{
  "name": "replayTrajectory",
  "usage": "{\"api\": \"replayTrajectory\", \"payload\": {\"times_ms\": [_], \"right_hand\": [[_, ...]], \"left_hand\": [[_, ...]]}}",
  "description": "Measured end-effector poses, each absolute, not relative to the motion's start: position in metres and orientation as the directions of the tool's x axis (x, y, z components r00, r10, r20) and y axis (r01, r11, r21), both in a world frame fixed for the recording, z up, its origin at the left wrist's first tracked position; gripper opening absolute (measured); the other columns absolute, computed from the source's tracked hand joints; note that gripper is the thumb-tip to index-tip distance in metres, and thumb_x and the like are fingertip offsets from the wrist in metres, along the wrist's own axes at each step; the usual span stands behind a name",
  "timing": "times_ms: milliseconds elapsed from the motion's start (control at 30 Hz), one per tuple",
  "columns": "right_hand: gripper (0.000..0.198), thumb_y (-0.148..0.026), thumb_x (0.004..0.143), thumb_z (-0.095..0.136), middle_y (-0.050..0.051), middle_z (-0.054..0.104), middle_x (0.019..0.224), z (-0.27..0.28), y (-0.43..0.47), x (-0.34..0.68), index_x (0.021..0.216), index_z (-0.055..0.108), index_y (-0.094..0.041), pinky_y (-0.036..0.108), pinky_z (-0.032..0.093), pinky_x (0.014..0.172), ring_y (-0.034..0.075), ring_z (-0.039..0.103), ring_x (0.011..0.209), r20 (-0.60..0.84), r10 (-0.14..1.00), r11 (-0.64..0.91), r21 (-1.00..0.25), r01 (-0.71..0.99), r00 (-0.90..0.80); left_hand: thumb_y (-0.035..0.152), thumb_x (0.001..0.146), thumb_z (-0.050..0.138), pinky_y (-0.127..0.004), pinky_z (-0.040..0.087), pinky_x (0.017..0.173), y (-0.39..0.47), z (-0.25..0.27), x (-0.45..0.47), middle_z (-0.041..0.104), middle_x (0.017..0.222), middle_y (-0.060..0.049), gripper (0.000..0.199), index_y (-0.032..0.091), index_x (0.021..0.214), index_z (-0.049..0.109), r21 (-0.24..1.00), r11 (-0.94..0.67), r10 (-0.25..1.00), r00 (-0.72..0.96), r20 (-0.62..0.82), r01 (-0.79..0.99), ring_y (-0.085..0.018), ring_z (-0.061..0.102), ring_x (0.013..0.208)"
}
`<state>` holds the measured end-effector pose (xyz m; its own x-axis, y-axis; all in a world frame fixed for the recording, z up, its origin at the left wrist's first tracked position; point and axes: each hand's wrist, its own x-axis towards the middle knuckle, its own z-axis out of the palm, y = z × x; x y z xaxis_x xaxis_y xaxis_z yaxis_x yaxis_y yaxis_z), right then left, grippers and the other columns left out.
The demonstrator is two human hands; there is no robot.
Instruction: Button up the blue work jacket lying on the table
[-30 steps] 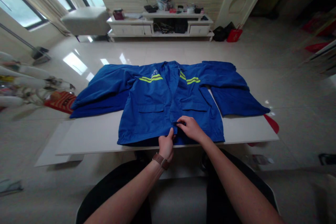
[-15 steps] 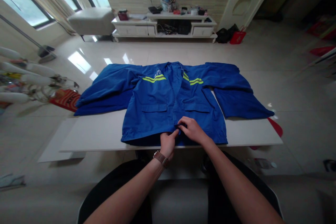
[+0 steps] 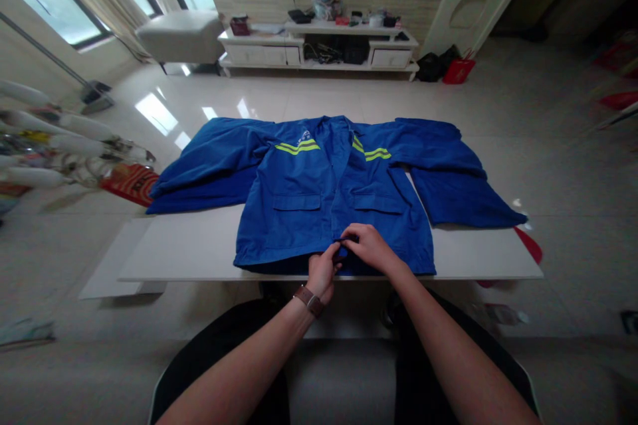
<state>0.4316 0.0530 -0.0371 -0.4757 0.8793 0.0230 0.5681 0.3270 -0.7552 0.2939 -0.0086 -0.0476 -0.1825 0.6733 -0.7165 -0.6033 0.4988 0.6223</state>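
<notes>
Left hand [image 3: 323, 270] has crept in to meet the right hand [image 3: 369, 247], both pinched on the blue jacket [image 3: 299, 206] front near the hem, spread on the white table [image 3: 189, 252]; soft floppy cloth, grab edges

Both forearms reach forward, converging. The left hand [image 3: 323, 269] and right hand [image 3: 369, 247] meet, fingertips pinched together, thumbs nearly touching.

Jacket [image 3: 319, 192] hem closure hidden under both hands' fingers [image 3: 343, 244]; forearms cut off at bottom edge.
</notes>
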Motion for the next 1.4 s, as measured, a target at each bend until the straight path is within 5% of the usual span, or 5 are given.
{"api": "replayTrajectory", "payload": {"times_ms": [367,1400], "right_hand": [[0.011,-0.011,0.082,0.07,0.002,0.074,0.085,-0.033,0.054,0.432,0.086,0.077,-0.017,0.024,0.044,0.074,0.016,0.066,0.081,-0.053,0.906,0.187,-0.84,0.509,-0.421],[0.015,-0.009,0.08,0.067,0.0,0.071,0.082,-0.032,0.053,0.43,0.089,0.076,-0.017,0.024,0.042,0.069,0.014,0.063,0.076,-0.059,0.904,0.21,-0.802,0.559,-0.424]], "left_hand": [[0.013,0.083,0.073,-0.024,0.041,0.063,-0.007,-0.04,0.296,0.072,0.083,-0.004,0.006,0.012,0.087,0.07,0.474,0.492,0.616,-0.093,-0.782,-0.731,-0.011,0.066,0.068],[0.014,0.075,0.073,-0.02,0.039,0.056,-0.002,-0.036,0.299,0.068,0.075,-0.002,0.012,0.011,0.086,0.068,0.556,0.444,0.624,-0.202,-0.755,-0.703,-0.008,0.058,0.058]]}}
